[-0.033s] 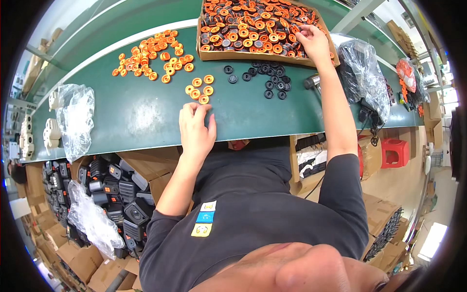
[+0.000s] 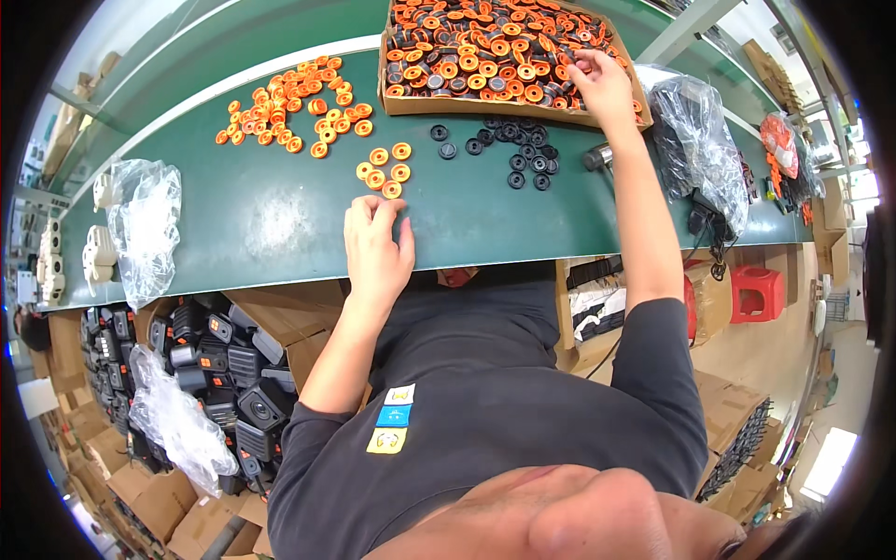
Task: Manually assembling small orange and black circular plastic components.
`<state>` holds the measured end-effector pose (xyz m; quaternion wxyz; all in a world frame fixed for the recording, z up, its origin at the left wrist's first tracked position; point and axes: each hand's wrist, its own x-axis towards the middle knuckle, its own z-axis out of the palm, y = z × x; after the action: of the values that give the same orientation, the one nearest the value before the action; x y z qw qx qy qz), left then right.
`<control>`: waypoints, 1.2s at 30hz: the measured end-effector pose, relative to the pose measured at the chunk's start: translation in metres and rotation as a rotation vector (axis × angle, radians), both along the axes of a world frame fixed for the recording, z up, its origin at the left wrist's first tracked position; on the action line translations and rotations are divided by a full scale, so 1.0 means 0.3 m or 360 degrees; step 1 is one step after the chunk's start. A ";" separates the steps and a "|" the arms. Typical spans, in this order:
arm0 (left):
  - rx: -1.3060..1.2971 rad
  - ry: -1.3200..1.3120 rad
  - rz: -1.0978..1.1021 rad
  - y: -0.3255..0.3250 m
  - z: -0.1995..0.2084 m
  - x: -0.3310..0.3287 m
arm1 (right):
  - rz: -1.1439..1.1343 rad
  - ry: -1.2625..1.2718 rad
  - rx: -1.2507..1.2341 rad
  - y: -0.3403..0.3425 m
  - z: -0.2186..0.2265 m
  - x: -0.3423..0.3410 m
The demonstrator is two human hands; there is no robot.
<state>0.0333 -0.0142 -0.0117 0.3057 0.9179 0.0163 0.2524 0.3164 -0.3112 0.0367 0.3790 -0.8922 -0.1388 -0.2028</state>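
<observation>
At the far side of the green table, my right hand [image 2: 602, 84] reaches over a cardboard box [image 2: 485, 108] heaped with round orange-and-black discs [image 2: 509, 51]. Its thumb and fingers are pinched together among the discs; what lies between the fingertips is too small to make out. Close to the near edge, my left hand [image 2: 378, 245] rests on the table, fingers bent and thumb apart, with nothing seen in it. Its fingertips are just short of a small cluster of orange discs [image 2: 392, 189]. Left of the box spreads a larger group of orange discs [image 2: 280, 112]. Several black discs [image 2: 516, 180] lie before the box.
Clear plastic wrap [image 2: 145, 233] lies at the table's left end, beside white plastic parts [image 2: 98, 252]. A metal tool head [image 2: 598, 157] is by my right forearm. A bagged bundle [image 2: 695, 140] stands right of the box. Black devices [image 2: 261, 403] fill cartons below left; a red stool [image 2: 756, 294] is below right.
</observation>
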 end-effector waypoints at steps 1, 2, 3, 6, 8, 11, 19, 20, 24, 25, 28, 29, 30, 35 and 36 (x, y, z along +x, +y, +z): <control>-0.0035 0.0070 0.0016 0.015 0.000 -0.012 | 0.0036 -0.0065 -0.0064 0.059 0.021 -0.082; -0.0046 0.0067 0.0027 0.018 -0.001 -0.008 | 0.0135 -0.0095 0.0066 0.075 0.021 -0.163; -0.0057 0.0028 -0.0015 0.018 -0.005 -0.005 | 0.0212 -0.0084 0.0187 0.071 -0.005 -0.233; -0.0152 0.0024 -0.0088 0.018 -0.017 -0.015 | 0.0365 0.0136 -0.0016 0.067 -0.027 -0.443; -0.0237 0.0047 -0.0121 0.020 -0.007 -0.015 | 0.0396 0.0205 0.0017 0.055 -0.060 -0.516; 0.0114 0.0027 -0.0009 0.022 0.032 -0.014 | 0.0513 0.0089 -0.0107 0.053 -0.092 -0.562; 0.0003 0.0073 -0.0260 -0.011 0.063 0.034 | 0.0509 0.0084 -0.0398 0.132 -0.121 -0.586; 0.0002 0.0076 -0.0241 -0.024 0.066 0.032 | 0.0509 0.0073 -0.0416 0.139 -0.125 -0.584; -0.0680 0.0132 -0.0529 -0.082 0.063 0.040 | 0.0601 0.0022 -0.0434 0.166 -0.124 -0.583; -0.0983 0.0164 -0.0599 -0.101 0.055 0.041 | 0.0636 0.0018 -0.0432 0.172 -0.120 -0.588; -0.1424 0.0263 -0.0680 -0.128 0.014 0.042 | 0.0681 0.0007 -0.0292 0.186 -0.109 -0.615; -0.1502 0.0281 -0.0693 -0.135 0.006 0.040 | 0.0659 0.0001 -0.0154 0.188 -0.107 -0.629; -0.1579 0.0300 -0.0707 -0.140 0.002 0.037 | 0.0670 0.0014 -0.0148 0.191 -0.100 -0.645; -0.1728 0.0253 -0.0703 -0.147 -0.011 0.020 | 0.0740 0.0477 0.0782 0.209 -0.104 -0.731; -0.1741 0.0264 -0.0709 -0.148 -0.010 0.020 | 0.0819 0.0562 0.0975 0.210 -0.106 -0.740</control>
<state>0.0393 -0.0587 -0.0147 0.7774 0.6252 -0.0251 0.0647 0.0944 -0.2480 0.0047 0.6822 -0.6959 -0.2231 0.0221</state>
